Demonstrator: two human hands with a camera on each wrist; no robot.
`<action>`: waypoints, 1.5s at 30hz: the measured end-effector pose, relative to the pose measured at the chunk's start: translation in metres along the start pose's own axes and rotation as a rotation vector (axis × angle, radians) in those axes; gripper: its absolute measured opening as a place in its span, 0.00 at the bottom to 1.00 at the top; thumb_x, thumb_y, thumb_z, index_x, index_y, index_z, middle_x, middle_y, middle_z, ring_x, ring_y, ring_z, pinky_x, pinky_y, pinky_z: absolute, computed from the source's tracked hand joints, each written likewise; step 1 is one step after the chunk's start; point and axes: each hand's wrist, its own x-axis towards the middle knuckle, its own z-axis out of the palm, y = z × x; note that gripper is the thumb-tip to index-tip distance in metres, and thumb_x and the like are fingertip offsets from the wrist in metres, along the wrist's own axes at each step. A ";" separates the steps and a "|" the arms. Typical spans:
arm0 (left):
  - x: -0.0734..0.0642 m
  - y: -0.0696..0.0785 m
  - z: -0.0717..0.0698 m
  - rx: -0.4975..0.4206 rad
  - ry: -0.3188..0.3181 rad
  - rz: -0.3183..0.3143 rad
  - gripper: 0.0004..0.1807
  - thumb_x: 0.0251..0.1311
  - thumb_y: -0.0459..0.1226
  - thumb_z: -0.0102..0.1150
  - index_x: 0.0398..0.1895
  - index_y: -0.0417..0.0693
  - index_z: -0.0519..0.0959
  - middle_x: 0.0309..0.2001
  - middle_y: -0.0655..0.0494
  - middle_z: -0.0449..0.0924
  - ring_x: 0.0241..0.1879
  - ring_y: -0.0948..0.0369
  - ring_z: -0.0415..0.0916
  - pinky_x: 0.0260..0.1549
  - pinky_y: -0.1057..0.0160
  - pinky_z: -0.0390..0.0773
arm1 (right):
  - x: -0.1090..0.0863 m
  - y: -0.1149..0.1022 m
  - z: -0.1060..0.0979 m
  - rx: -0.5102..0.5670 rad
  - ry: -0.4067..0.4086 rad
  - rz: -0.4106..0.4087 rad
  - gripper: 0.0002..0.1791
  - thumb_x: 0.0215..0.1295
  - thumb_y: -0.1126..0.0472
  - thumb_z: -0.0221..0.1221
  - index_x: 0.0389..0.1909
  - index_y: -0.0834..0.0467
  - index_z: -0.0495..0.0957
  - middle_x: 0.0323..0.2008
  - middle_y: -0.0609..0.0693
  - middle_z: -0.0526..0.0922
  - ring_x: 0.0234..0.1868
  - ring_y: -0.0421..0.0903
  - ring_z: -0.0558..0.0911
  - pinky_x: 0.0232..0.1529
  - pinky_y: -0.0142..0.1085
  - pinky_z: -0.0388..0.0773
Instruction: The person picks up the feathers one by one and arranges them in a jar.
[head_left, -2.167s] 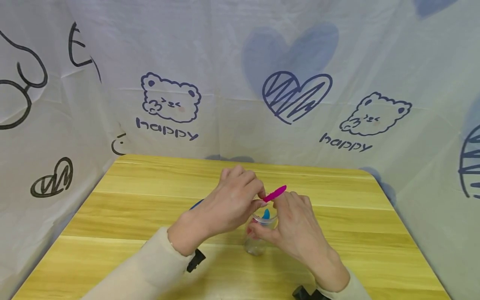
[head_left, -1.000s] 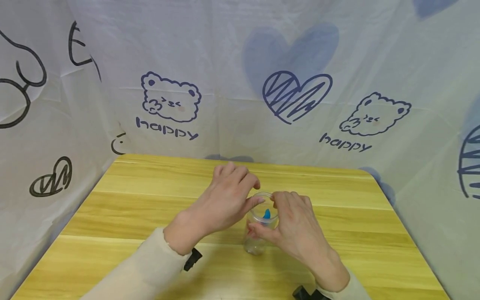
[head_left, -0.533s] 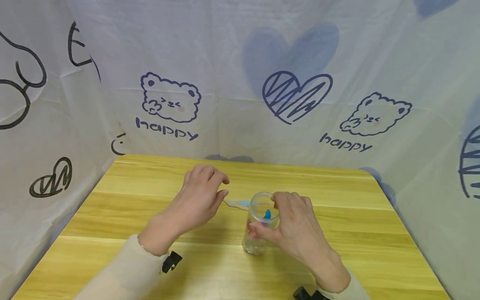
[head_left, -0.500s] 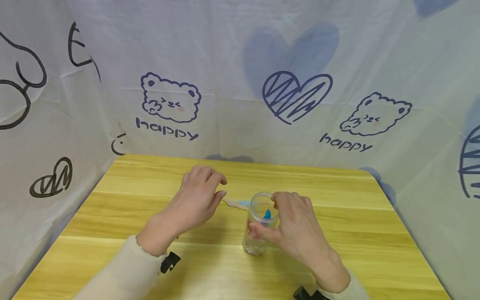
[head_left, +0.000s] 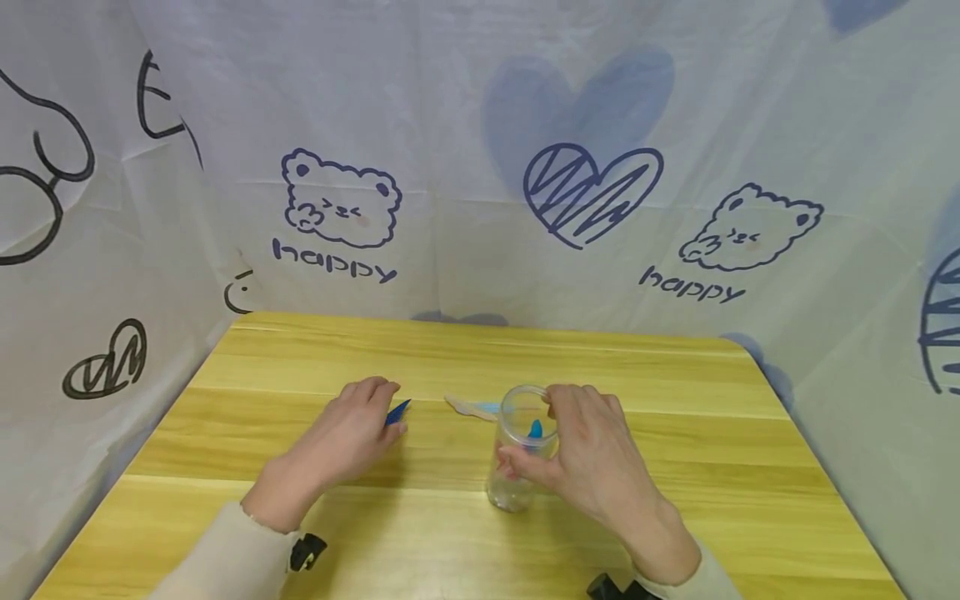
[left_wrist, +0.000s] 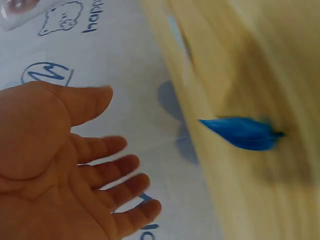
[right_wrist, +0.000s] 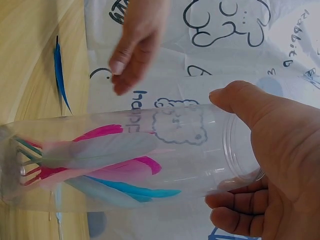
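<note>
My right hand grips a clear plastic jar near its rim, thumb on one side and fingers on the other. The jar stands upright on the table. Inside it, in the right wrist view, are several feathers in magenta, pink, pale grey-white and bright blue. Left of the jar, my left hand hovers above a dark blue feather lying on the tabletop. Its fingers are spread and relaxed, holding nothing. In the head view that hand covers part of the dark blue feather.
Just behind the jar lie a slender beige item and a light blue feather-like piece, partly hidden by the jar. The wood-grain table ends at a white printed cloth at the back and sides.
A magenta feather that my left hand pinched over the jar mouth has left its fingers. That hand has moved left and down to the dark blue feather. My right hand stays on the jar.
</note>
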 end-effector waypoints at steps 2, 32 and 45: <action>-0.003 -0.002 0.006 -0.009 -0.090 -0.041 0.37 0.74 0.45 0.63 0.73 0.26 0.65 0.72 0.26 0.67 0.72 0.31 0.65 0.68 0.34 0.69 | 0.000 0.000 0.000 -0.001 0.001 -0.001 0.39 0.51 0.30 0.74 0.42 0.60 0.76 0.29 0.47 0.76 0.29 0.43 0.72 0.35 0.38 0.67; 0.045 -0.052 0.061 -0.033 -0.332 0.007 0.38 0.82 0.54 0.47 0.80 0.34 0.61 0.81 0.32 0.55 0.82 0.35 0.49 0.75 0.31 0.54 | -0.002 0.001 -0.001 0.039 -0.005 0.015 0.46 0.62 0.18 0.54 0.45 0.60 0.76 0.32 0.50 0.80 0.30 0.43 0.73 0.35 0.37 0.69; 0.075 -0.077 0.045 0.038 -0.044 -0.137 0.16 0.75 0.32 0.56 0.61 0.42 0.82 0.59 0.41 0.85 0.59 0.40 0.78 0.58 0.36 0.77 | -0.003 0.001 -0.001 0.035 0.010 -0.001 0.45 0.63 0.18 0.52 0.44 0.60 0.75 0.32 0.49 0.79 0.31 0.44 0.74 0.36 0.39 0.71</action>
